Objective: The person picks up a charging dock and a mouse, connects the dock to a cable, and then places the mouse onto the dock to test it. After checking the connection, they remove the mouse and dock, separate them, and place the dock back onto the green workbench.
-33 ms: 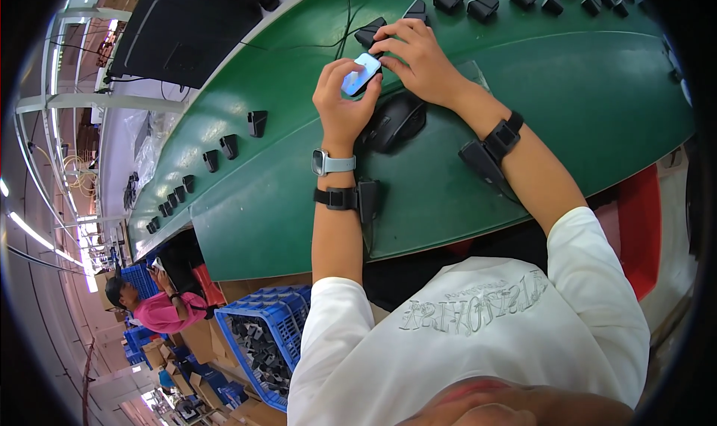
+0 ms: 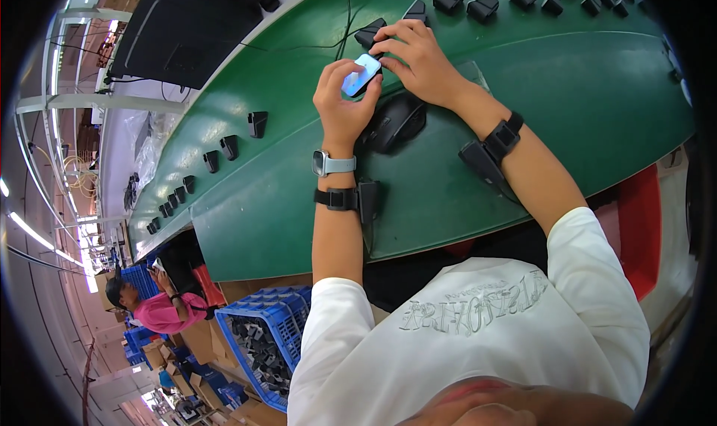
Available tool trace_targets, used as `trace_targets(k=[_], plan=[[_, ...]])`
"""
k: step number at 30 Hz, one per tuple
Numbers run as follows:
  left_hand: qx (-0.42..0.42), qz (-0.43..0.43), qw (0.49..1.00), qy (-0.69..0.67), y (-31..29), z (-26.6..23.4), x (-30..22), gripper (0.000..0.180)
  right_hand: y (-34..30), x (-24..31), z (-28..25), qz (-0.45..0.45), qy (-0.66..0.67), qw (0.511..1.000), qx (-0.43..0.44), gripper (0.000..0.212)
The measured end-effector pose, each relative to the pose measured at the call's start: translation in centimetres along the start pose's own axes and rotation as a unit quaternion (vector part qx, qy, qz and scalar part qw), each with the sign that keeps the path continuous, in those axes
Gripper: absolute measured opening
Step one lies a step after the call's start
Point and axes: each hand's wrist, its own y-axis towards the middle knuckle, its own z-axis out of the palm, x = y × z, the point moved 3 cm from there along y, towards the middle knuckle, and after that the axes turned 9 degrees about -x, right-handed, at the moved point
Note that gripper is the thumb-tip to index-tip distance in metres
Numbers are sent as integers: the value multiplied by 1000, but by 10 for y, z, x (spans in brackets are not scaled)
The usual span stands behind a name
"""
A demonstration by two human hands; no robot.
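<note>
My left hand (image 2: 345,101) grips a small device (image 2: 361,75) with rounded corners, a glowing bluish-white face and a dark edge. The left thumb lies along the near side, and a bent finger rests on the lit face. From the right, my right hand (image 2: 420,61) pinches the device's far end between thumb and fingertips. What exactly lies under those fingertips is hidden. Just beyond the hands sits a black angular block (image 2: 370,32), partly covered by the right fingers. A black mouse-shaped thing (image 2: 394,122) lies on the green table (image 2: 441,194) below both hands.
Several black angular blocks (image 2: 482,8) line the table's far right; more black pieces (image 2: 228,147) run along its left. Black cables (image 2: 349,19) cross the far edge near a monitor (image 2: 187,34). A blue crate (image 2: 263,318) holds dark parts. A person in pink (image 2: 168,312) is at lower left.
</note>
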Motion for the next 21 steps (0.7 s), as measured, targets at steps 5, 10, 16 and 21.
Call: trace_targets(k=[5, 10, 16, 21], plan=[[10, -12, 1000, -3, 0, 1, 2, 33, 0, -1, 0, -5, -7, 1000, 6, 20], [2, -15, 1000, -11, 1, 2, 0, 33, 1, -1, 1, -3, 1, 1000, 7, 20], [14, -12, 1000, -8, -1, 1, 1, 33, 0, -2, -1, -2, -2, 1000, 6, 20], [44, -165, 981, -93, -8, 2, 22, 34, -7, -2, 2, -20, -52, 996, 68, 15]])
